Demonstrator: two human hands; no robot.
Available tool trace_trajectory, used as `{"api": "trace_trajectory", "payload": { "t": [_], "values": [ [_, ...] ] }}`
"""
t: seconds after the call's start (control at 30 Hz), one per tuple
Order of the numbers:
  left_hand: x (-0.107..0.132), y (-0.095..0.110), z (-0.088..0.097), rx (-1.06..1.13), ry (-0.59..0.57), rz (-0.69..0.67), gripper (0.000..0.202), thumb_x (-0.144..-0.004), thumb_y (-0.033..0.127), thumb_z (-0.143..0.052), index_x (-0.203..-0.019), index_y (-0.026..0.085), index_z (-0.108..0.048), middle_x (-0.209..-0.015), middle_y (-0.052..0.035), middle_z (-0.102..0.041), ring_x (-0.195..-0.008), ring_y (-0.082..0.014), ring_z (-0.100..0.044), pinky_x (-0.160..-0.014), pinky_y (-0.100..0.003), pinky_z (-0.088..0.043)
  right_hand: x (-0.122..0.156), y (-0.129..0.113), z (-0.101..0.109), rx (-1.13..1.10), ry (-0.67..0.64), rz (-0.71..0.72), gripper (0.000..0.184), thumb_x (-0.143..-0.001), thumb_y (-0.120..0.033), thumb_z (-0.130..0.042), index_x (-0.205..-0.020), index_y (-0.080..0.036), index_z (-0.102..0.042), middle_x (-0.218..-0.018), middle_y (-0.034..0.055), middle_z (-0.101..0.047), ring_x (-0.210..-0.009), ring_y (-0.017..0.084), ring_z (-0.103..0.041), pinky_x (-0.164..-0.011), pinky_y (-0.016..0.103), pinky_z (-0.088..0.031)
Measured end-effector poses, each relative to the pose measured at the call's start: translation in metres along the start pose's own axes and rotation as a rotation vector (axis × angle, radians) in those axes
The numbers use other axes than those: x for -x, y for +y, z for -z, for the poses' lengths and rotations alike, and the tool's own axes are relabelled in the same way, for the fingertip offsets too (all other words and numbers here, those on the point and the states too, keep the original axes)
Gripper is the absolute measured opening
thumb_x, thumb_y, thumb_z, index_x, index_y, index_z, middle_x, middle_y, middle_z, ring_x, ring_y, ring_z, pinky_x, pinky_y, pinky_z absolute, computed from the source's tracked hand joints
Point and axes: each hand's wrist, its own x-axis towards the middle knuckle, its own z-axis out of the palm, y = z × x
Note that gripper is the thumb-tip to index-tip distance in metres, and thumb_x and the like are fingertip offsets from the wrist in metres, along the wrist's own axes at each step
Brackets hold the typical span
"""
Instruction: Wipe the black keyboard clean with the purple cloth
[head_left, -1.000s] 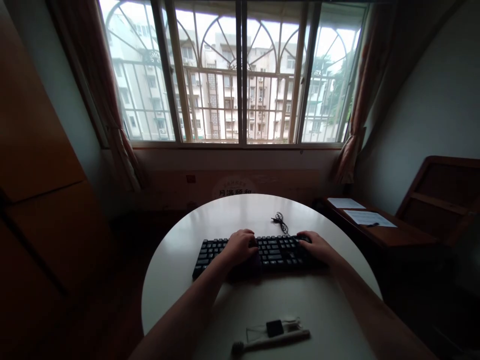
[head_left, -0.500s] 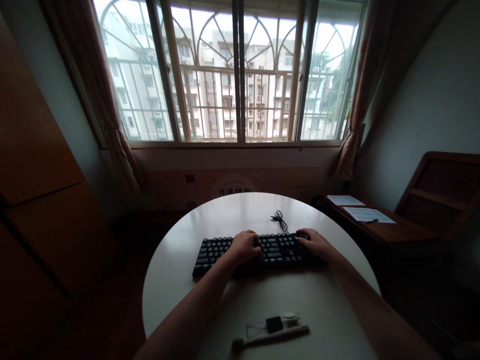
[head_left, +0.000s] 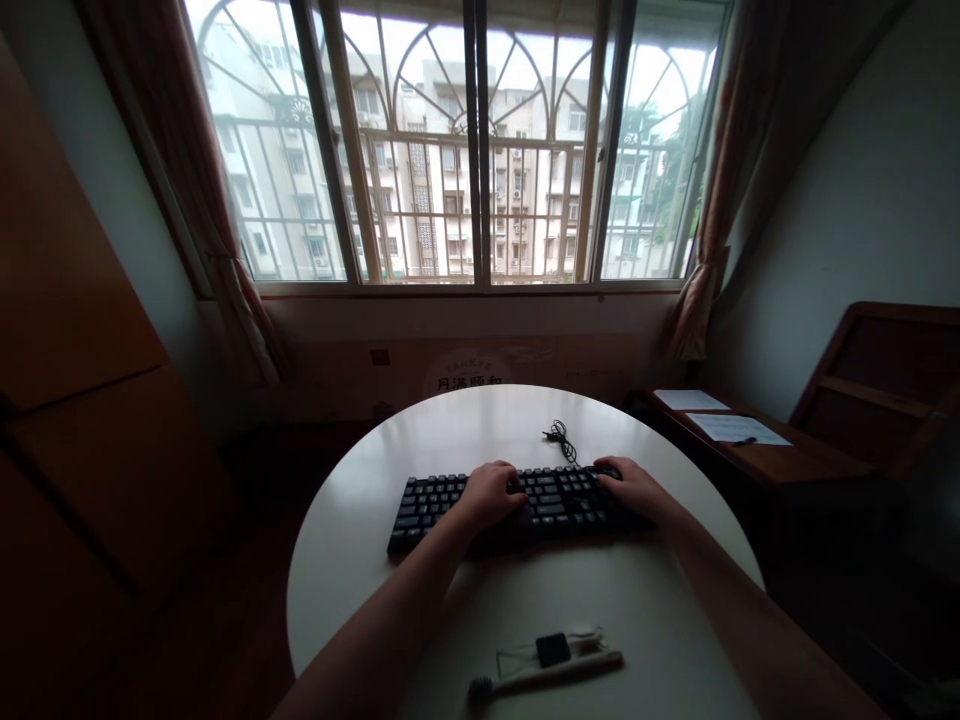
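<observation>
A black keyboard (head_left: 551, 500) lies across the white round table. My left hand (head_left: 489, 495) rests over its middle, with curled fingers and the thumb bent toward them. Something dark shows under and beside that hand, too dim to make out. At the keyboard's right end, my right hand (head_left: 634, 488) grips the edge, thumb on the top side and fingers at the back. Behind the keyboard lies its coiled black cable (head_left: 560, 440). Nearer to me are a toothbrush (head_left: 547, 678) with dark bristles, a small dark square piece (head_left: 553, 649) and a bent wire tool (head_left: 514, 660).
The white round table (head_left: 337, 560) has its edge curving close on both sides. To the right, a wooden bench (head_left: 817, 462) carries paper sheets (head_left: 739, 429) and a dark pen-like item. A barred window and curtains are ahead; a wooden cabinet (head_left: 75, 400) stands left.
The view has shifted very slightly, so the table items appear a few pixels to the right. Both hands keep the same places on the keyboard.
</observation>
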Motion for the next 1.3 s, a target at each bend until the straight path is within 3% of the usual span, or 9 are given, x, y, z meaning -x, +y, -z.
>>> {"api": "trace_trajectory", "payload": {
  "t": [0.33, 0.53, 0.93, 1.3],
  "values": [
    [0.008, 0.010, 0.008, 0.004, 0.067, -0.032, 0.014, -0.072, 0.030, -0.063, -0.083, 0.021, -0.064, -0.105, -0.0031, -0.062, -0.096, -0.0215, -0.055, -0.086, -0.031, -0.042, -0.001, 0.001, 0.000, -0.013, -0.002, 0.004, 0.040, -0.076, -0.036, -0.053, -0.110, -0.019, -0.062, -0.115, 0.0101, -0.060, -0.108, 0.024, -0.053, -0.095, 0.035, -0.038],
    [0.004, 0.013, -0.001, 0.088, 0.075, -0.098, 0.013, -0.071, 0.030, -0.065, -0.082, 0.022, -0.064, -0.107, -0.0012, -0.062, -0.097, -0.0207, -0.056, -0.087, -0.030, -0.042, -0.001, 0.001, -0.002, -0.010, -0.010, 0.009, 0.039, -0.077, -0.036, -0.053, -0.111, -0.019, -0.062, -0.115, 0.0097, -0.060, -0.108, 0.024, -0.053, -0.095, 0.035, -0.038],
    [-0.004, 0.016, -0.003, -0.004, -0.004, 0.022, 0.013, -0.067, 0.029, -0.062, -0.077, 0.020, -0.063, -0.099, -0.0018, -0.064, -0.088, -0.0194, -0.058, -0.079, -0.027, -0.043, -0.001, 0.000, -0.001, 0.012, 0.004, 0.022, 0.039, -0.077, -0.034, -0.051, -0.111, -0.018, -0.062, -0.115, 0.0106, -0.059, -0.109, 0.024, -0.052, -0.097, 0.035, -0.037],
    [-0.004, 0.018, -0.004, -0.020, 0.028, 0.031, 0.015, -0.070, 0.036, -0.062, -0.075, 0.021, -0.063, -0.092, -0.0012, -0.064, -0.085, -0.0188, -0.058, -0.077, -0.027, -0.042, -0.001, -0.001, -0.001, 0.014, 0.012, -0.004, 0.039, -0.077, -0.035, -0.052, -0.110, -0.019, -0.062, -0.116, 0.0101, -0.059, -0.108, 0.024, -0.053, -0.096, 0.035, -0.038]
  ]
}}
